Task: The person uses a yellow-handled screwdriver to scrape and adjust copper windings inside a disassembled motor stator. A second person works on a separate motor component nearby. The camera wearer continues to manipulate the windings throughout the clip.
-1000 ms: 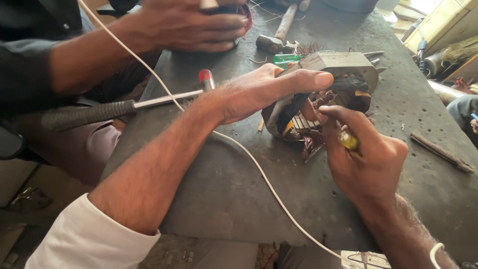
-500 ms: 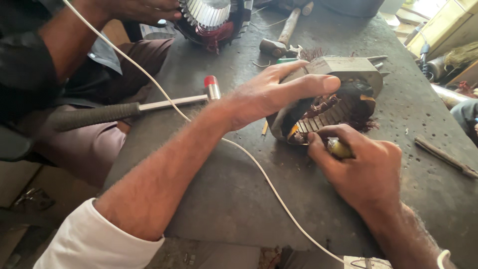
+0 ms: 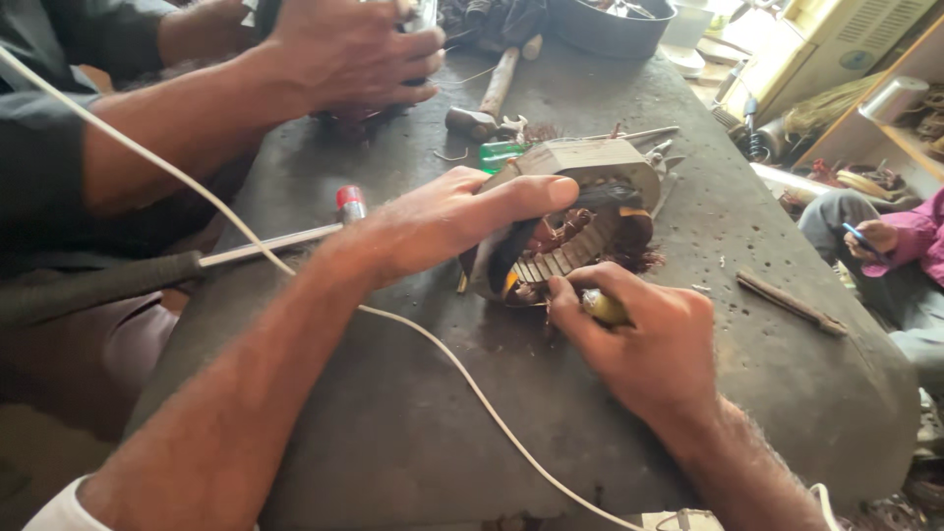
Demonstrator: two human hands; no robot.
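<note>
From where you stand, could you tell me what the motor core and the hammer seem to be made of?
Motor core: dull grey metal, probably stacked steel, given the ribbed slots inside; reddish windings look like copper. Hammer: shiny metal shaft, red-tipped head, and a dark grip, likely rubber.

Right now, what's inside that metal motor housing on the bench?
Inside the motor housing show pale slotted laminations and reddish-brown windings. The left hand and right hand, gripping a yellow-handled tool, cover the near side and tool tip.

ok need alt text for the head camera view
A person's left hand steadies a motor stator on a dark workbench while the right hand works a yellow-handled tool into it; a co-worker's hand works opposite.
</note>
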